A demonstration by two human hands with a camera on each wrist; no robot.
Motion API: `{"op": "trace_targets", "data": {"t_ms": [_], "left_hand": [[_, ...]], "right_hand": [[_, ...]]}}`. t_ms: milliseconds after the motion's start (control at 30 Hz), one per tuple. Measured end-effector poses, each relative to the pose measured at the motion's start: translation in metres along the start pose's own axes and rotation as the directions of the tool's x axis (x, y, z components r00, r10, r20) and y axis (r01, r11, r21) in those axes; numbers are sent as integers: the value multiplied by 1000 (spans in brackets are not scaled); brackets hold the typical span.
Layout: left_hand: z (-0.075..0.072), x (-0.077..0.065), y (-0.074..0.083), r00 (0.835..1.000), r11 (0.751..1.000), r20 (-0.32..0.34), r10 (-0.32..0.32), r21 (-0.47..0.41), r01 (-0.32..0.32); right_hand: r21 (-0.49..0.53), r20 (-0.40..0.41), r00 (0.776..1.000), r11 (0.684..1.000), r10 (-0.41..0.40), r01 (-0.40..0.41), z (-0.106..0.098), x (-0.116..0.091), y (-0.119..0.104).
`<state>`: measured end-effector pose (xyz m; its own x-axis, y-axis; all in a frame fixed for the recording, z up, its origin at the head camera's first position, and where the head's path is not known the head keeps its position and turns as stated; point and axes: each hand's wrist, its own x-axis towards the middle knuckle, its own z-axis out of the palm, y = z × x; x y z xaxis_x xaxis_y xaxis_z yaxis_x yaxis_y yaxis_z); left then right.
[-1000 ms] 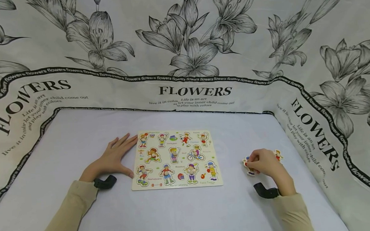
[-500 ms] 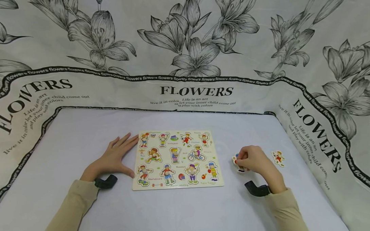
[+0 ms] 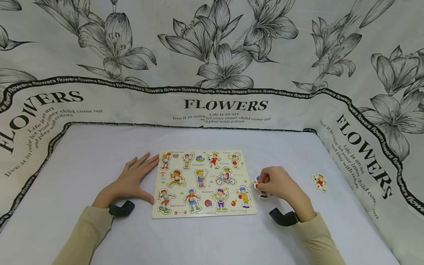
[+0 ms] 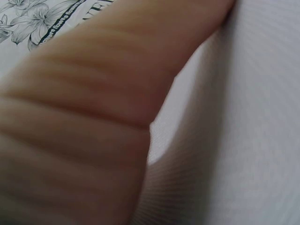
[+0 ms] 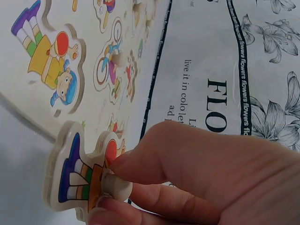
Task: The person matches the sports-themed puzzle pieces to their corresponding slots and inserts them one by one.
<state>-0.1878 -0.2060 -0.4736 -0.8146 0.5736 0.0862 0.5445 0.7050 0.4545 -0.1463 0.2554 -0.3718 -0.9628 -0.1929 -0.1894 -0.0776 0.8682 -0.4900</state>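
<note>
A wooden knob puzzle board (image 3: 165,215) printed with sports figures lies on the white table. My left hand (image 3: 131,181) is spread flat by its left edge, with fingertips and thumb at the edge. Just beyond the right edge, my right hand (image 3: 280,182) pinches the pale knob (image 5: 117,187) of a puzzle piece (image 5: 72,176), a figure with a red paddle, purple shoes and striped socks. Fingers hide part of it. In the right wrist view, a knobless recess with a blue-haired paddle player (image 5: 58,75) shows in the board's corner.
A loose puzzle piece (image 3: 319,182), a figure in red with a ball, lies on the table at the right. Behind the table hangs a white cloth (image 3: 288,116) with black flowers and lettering. Most figures on the board have knobs.
My right hand has carried the paddle-player piece leftward to beside the board. The loose red-clad piece at the right is now fully uncovered. My left hand stays in place.
</note>
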Motion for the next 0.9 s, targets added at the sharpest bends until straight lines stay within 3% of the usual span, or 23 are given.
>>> {"op": "trace_targets", "data": {"t_ms": [400,900], "left_hand": [[0,0,0,1000,1000,4,-4,-10,4],[0,0,0,1000,1000,5,-2,-4,3]], "right_hand": [[-9,27,998,998,-65,65,17,5,-17],[-18,40,991,991,-129,129,32,4,-18]]}}
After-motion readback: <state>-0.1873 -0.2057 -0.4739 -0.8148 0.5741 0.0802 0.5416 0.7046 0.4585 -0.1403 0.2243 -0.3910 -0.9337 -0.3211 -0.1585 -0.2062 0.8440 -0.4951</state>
